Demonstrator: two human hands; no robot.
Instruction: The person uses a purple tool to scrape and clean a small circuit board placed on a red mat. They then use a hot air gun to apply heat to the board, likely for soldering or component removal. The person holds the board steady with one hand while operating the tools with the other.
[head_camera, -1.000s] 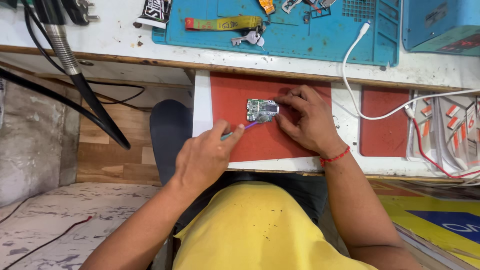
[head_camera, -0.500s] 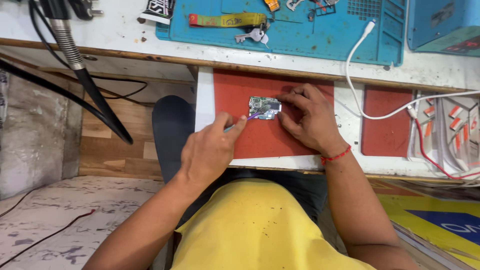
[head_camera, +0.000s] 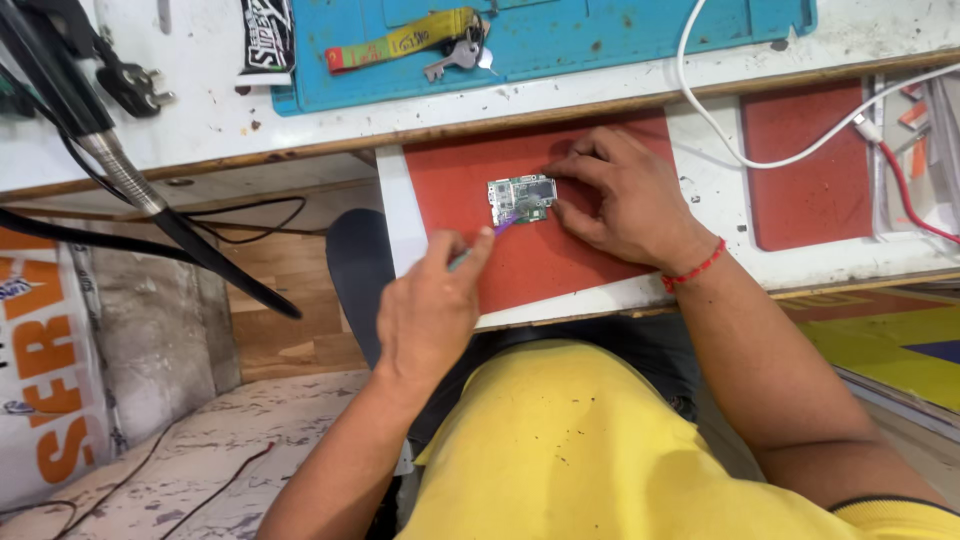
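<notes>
- I see the circuit board (head_camera: 521, 198) lying flat on the red mat (head_camera: 560, 255), upper middle of the mat, near the table (head_camera: 200, 130) edge.
- Right hand (head_camera: 620, 195) rests on the mat just right of the board; fingertips touch its right edge and pin it down. Grip is pressed against the board, not wrapped round it.
- Left hand (head_camera: 430, 310) sits lower left of the board, over the mat's near-left corner, fingers pinched tight on a thin tool (head_camera: 490, 235).
- Tool has a purple tip that reaches the board's lower left corner; I think it touches, but the tip is small and a bit blurred, so can't be sure.
- Red thread band (head_camera: 693, 270) round the right wrist.
- Behind the mat, on the table: blue work mat (head_camera: 600, 40) w/ a yellow strap (head_camera: 400, 40) and keys (head_camera: 455, 60) on it.
- White cable (head_camera: 760, 155) loops from the top across to the right; a second red mat (head_camera: 810, 170) lies to the right, apart from the first.
- Left side: black flexible arm (head_camera: 130, 170) and black cables (head_camera: 240, 225) hang over the table edge.
- Yellow shirt (head_camera: 600, 450) fills the bottom of view.
</notes>
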